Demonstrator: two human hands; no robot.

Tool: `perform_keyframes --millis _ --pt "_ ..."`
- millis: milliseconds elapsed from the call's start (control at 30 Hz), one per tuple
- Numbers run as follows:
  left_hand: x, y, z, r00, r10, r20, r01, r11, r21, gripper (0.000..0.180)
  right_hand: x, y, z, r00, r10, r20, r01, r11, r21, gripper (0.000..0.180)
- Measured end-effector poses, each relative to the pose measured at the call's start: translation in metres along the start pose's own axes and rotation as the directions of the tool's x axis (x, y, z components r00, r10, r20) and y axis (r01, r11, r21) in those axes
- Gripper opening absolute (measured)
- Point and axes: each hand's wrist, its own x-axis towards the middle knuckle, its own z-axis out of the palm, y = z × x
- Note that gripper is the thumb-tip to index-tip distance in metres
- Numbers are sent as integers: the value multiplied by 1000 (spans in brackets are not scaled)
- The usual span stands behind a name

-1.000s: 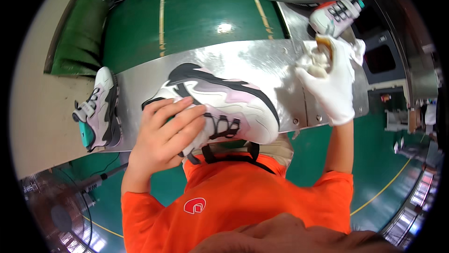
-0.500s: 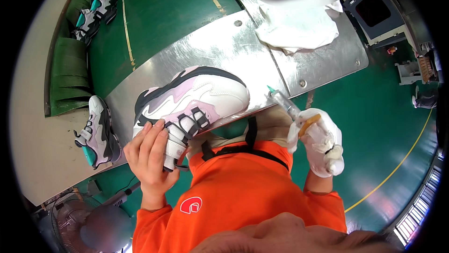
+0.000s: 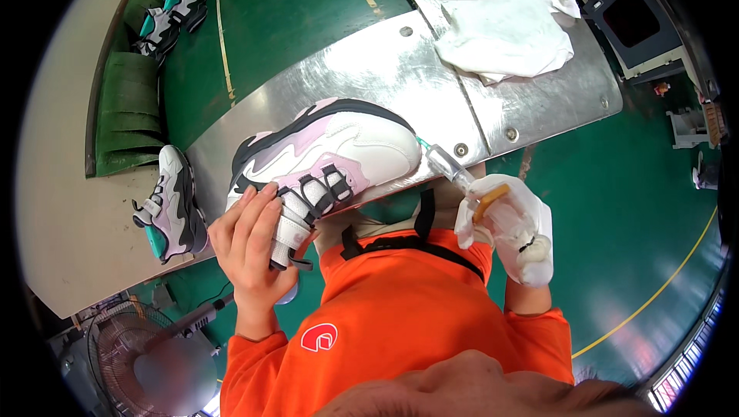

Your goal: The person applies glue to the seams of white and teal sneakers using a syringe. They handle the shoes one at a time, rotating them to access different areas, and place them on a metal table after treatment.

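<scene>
Before the orange shirt (image 3: 408,301), the bare left hand (image 3: 250,251) grips the shoe (image 3: 308,144) near its heel; the gloved right hand (image 3: 512,224) clasps a clear applicator (image 3: 446,164), tip at the toe. The shoe lies sideways along the near edge of the metal plate (image 3: 385,66), long axis slanting, toe rightward and slightly away. Beyond, bare metal reaches a white cloth (image 3: 508,36).

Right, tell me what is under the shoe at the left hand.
The shoe, held by the left hand, lies over the metal table, whose surface shows beyond it. Anything directly beneath is covered from view.
</scene>
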Motion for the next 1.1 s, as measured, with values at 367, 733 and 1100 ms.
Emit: perform_keyframes --millis 367,733,1100 --pt "4 -4 -3 1000 11 -11 -11 1000 -4 60 -5 -6 7 997 54 -46 -57 996 -75 89" --pt "130 -45 -20 832 -202 517 320 936 -148 57 45 -11 -22 968 -217 -128 195 967 -161 81" --pt "236 -17 105 81 606 791 -107 794 -598 64 68 10 -32 926 -370 -75 200 648 -735 81"
